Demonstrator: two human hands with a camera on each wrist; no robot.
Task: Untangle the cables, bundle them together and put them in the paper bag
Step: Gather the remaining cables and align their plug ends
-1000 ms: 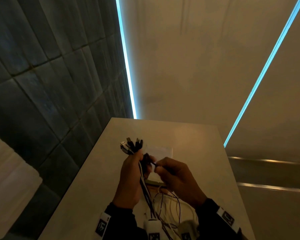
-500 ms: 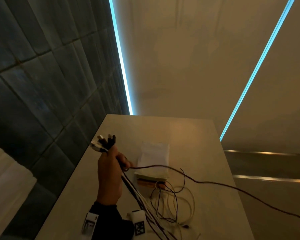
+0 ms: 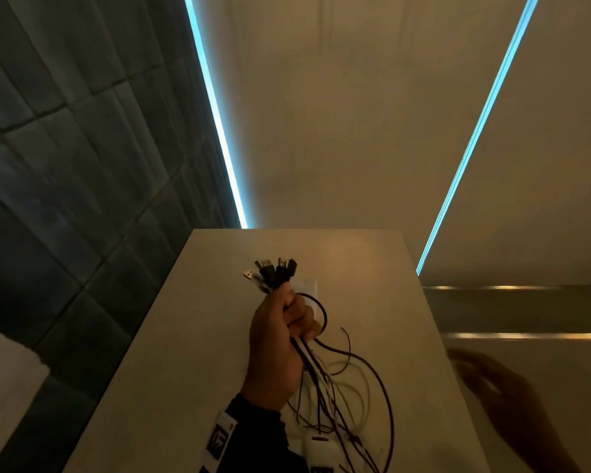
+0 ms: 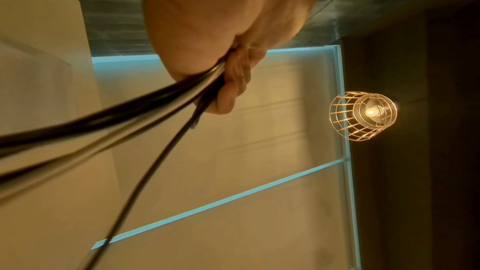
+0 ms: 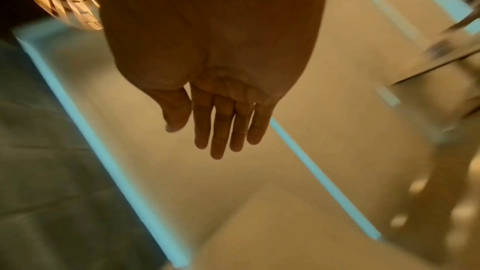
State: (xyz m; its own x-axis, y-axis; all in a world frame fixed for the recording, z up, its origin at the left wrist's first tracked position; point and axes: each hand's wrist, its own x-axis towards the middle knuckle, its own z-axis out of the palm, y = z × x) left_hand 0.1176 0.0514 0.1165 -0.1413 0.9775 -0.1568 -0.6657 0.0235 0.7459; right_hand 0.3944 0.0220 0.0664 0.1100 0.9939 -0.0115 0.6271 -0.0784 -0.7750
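Note:
My left hand [image 3: 280,339] is raised over the table and grips a bundle of black and white cables [image 3: 313,367] in its fist. Their plug ends [image 3: 270,272] fan out above the thumb. The loose lengths hang down in tangled loops [image 3: 348,404] onto the table. In the left wrist view the cables [image 4: 145,106] run out from under the curled fingers [image 4: 233,81]. My right hand [image 3: 492,387] is blurred, off the table's right edge. In the right wrist view its fingers [image 5: 221,126] are straight and hold nothing. The white paper bag [image 3: 309,286] lies flat behind the left hand, mostly hidden.
The light table [image 3: 219,336] runs away from me; its right edge [image 3: 434,353] is close to the right hand. A dark tiled wall [image 3: 65,199] stands on the left. Cyan light strips [image 3: 219,131] cross the surface beyond. A wire-cage lamp [image 4: 363,113] glows in the left wrist view.
The right hand drew one dark cable far out to the right, then let it go; the cable now hangs slack. The left hand moved back toward the middle with the bundle.

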